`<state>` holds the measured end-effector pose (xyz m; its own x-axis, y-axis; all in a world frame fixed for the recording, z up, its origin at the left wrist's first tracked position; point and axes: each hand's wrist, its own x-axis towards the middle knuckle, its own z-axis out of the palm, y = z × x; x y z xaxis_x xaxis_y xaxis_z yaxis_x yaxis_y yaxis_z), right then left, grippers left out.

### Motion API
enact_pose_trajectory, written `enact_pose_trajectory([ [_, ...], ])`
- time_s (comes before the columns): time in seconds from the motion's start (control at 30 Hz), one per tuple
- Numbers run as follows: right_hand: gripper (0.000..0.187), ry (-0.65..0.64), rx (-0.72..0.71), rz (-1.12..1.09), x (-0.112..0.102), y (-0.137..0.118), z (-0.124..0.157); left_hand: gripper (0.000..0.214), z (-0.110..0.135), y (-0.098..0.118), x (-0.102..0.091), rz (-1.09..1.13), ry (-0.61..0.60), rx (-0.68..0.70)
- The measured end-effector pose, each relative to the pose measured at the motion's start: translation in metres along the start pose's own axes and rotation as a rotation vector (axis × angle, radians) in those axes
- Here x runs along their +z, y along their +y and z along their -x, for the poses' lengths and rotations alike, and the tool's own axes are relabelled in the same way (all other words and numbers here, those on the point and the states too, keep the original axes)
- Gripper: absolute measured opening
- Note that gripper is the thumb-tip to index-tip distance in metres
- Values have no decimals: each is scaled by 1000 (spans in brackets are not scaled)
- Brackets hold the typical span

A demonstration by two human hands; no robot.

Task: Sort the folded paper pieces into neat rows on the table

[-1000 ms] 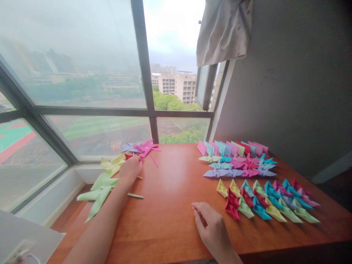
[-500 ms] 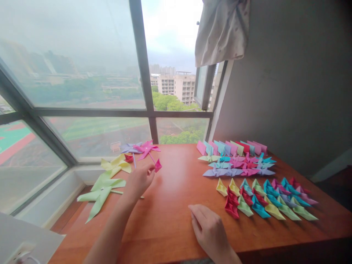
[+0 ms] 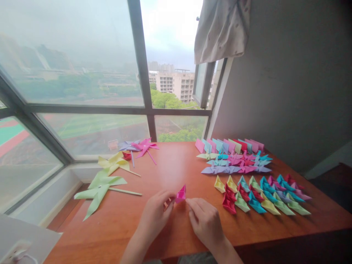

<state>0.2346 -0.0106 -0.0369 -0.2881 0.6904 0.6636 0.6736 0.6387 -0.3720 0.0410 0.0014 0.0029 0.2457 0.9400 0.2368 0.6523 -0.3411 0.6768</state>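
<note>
My left hand (image 3: pixel 156 212) pinches a small pink folded paper piece (image 3: pixel 181 194) at the middle of the wooden table (image 3: pixel 170 172), close to the near edge. My right hand (image 3: pixel 205 220) lies just right of it, fingers curled, with its fingertips next to the piece; I cannot tell if they touch it. To the right lie rows of coloured folded paper pieces (image 3: pixel 261 194).
Paper pinwheels on sticks lie at the left: a green pinwheel (image 3: pixel 101 187), a yellow pinwheel (image 3: pixel 114 163), and a purple pinwheel (image 3: pixel 129 146) and magenta pinwheel (image 3: pixel 145 146) by the window. More folded papers (image 3: pixel 233 157) sit at the back right. A grey wall stands on the right.
My left hand has carried the pink folded piece from the pinwheels at the left back to the middle front of the table, beside my right hand. The camera has tilted slightly.
</note>
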Motion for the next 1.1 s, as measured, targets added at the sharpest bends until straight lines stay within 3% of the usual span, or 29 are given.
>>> enact_pose_trajectory([
  [0.23, 24, 47, 284, -183, -3, 9, -10, 24, 20, -1, 8, 7, -44, 82],
  [0.57, 20, -85, 222, -258, -8, 0, -10, 23, 26, -14, 12, -16, 71, 118],
  [0.77, 20, -19, 189, -238, -20, -2, -2, 24, 29, -23, 14, 5, 192, 67],
  [0.9, 20, 118, 234, -127, -56, 11, 15, 22, 30, -26, 15, -28, 175, 129],
  [1.1, 22, 336, 402, 373, -161, 69, 58, 21, 28, -26, 16, -87, 118, 218],
])
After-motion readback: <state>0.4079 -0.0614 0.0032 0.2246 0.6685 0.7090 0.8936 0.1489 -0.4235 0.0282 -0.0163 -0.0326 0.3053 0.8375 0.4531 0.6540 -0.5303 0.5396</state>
